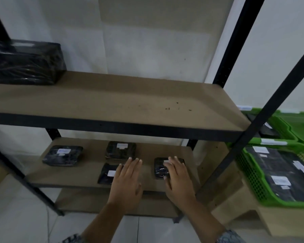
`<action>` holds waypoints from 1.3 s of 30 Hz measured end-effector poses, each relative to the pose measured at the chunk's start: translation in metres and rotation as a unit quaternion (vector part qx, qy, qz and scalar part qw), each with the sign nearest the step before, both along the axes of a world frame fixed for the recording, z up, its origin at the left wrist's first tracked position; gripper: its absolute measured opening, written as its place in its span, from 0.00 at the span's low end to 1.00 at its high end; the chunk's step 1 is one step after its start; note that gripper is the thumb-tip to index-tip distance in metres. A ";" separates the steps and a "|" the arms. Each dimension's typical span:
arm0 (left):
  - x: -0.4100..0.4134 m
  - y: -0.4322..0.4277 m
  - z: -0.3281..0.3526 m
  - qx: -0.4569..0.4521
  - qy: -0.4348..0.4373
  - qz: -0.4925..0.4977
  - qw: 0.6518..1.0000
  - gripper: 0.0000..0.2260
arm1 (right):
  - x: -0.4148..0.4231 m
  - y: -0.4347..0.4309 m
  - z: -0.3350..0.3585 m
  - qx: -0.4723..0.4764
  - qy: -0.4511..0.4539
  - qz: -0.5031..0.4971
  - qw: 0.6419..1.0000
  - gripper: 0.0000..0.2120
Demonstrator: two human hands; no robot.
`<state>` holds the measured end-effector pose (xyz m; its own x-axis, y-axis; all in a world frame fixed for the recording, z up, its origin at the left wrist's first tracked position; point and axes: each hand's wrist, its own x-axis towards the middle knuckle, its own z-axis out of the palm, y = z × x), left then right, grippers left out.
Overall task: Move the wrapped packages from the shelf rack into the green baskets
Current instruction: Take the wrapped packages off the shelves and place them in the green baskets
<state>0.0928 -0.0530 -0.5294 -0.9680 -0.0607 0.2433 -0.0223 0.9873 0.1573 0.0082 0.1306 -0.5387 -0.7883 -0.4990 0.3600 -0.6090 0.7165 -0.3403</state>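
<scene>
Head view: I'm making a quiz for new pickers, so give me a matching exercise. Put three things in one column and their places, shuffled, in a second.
Things
1. big package
2. right hand
3. near basket

Places
A. to the right of the rack, loaded
B. left end of the upper shelf
C. over a small package on the lower shelf

Pairs: 1-B, 2-C, 3-A
</scene>
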 end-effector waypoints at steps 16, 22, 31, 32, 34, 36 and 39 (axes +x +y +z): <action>-0.106 0.007 -0.196 0.047 -0.059 -0.005 0.997 0.28 | -0.125 0.028 -0.176 0.062 -0.077 -0.154 0.983 0.22; -0.125 0.007 -0.255 0.040 -0.066 -0.024 0.997 0.26 | -0.144 0.036 -0.215 -0.083 -0.157 -0.187 0.966 0.34; -0.120 0.011 -0.274 0.046 -0.047 -0.016 0.998 0.25 | -0.130 0.035 -0.228 -0.287 -0.244 -0.191 0.906 0.41; -0.120 0.011 -0.273 0.048 -0.050 -0.016 0.997 0.25 | -0.127 0.035 -0.229 -0.292 -0.241 -0.194 0.905 0.43; -0.121 0.010 -0.270 0.052 -0.058 -0.018 0.997 0.24 | -0.120 0.034 -0.227 -0.298 -0.221 -0.203 0.906 0.45; -0.121 0.009 -0.269 0.054 -0.069 -0.020 0.996 0.25 | -0.116 0.033 -0.225 -0.301 -0.209 -0.207 0.907 0.46; -0.119 0.009 -0.264 0.054 -0.088 -0.015 0.995 0.25 | -0.111 0.032 -0.221 -0.297 -0.221 -0.204 0.906 0.47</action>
